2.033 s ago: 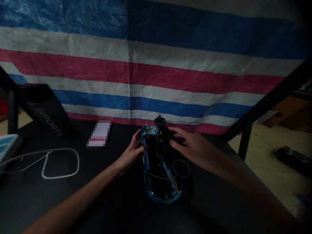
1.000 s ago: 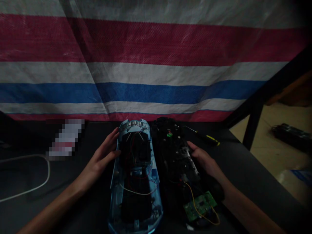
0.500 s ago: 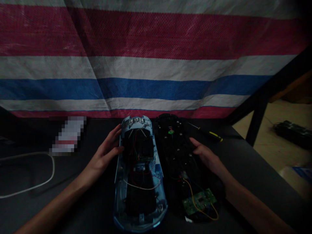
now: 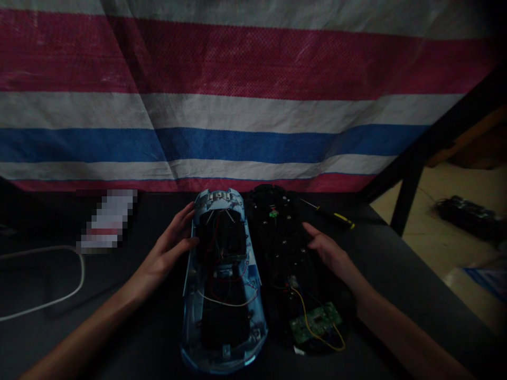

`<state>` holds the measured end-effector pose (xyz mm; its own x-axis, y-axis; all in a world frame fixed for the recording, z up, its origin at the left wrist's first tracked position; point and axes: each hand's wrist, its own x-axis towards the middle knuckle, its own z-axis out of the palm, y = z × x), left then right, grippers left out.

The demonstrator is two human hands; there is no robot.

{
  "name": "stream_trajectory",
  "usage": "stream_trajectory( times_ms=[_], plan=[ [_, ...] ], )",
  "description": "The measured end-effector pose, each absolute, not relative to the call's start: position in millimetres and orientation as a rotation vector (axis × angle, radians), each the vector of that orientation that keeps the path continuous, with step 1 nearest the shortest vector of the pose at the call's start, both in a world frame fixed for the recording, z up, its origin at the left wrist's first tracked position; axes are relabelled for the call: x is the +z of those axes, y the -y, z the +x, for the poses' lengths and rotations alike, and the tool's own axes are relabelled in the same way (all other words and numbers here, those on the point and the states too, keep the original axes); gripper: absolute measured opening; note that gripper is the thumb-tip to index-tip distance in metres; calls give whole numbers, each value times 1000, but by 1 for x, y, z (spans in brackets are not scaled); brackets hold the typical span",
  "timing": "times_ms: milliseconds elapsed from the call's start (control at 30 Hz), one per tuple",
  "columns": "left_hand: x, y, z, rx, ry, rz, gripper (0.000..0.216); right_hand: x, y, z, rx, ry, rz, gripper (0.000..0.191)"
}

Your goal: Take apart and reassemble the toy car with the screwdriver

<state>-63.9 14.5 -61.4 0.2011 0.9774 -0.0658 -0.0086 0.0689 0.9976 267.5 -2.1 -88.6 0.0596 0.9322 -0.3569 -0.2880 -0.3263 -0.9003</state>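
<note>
A blue toy car body shell lies upside down on the dark table, its black inner parts and thin red and white wires showing. Along its left side my left hand grips the edge, thumb near the rim and fingertips partly hidden. Close beside the shell, on the right, is the black toy car chassis with screws along it. A green circuit board with a yellow wire sits at its near end. My right hand holds the chassis's right side; some of its fingers are out of sight underneath.
A screwdriver with a black and yellow handle lies beyond my right hand. At left are a white cable and a blurred-out pale object. Striped sheeting hangs behind the table. A dark object lies on the floor at right.
The whole view has shifted slightly, so everything appears a little further left. Both hands keep their places on the shell and the chassis.
</note>
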Motion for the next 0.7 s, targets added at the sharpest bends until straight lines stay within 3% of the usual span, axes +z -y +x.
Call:
stream_trajectory(
  times_ms=[167, 433, 700],
  plan=[
    [-60, -13, -62, 1020, -1129, 1282, 75, -84, 6, 265, 1480, 623, -1298, 49],
    [-55, -12, -60, 1015, -1154, 1266, 75, -77, 10, 264, 1538, 740, -1218, 27],
    [-61, -18, -66, 993, -1099, 1267, 71, -88, 6, 267, 1513, 757, -1250, 44]
  ],
)
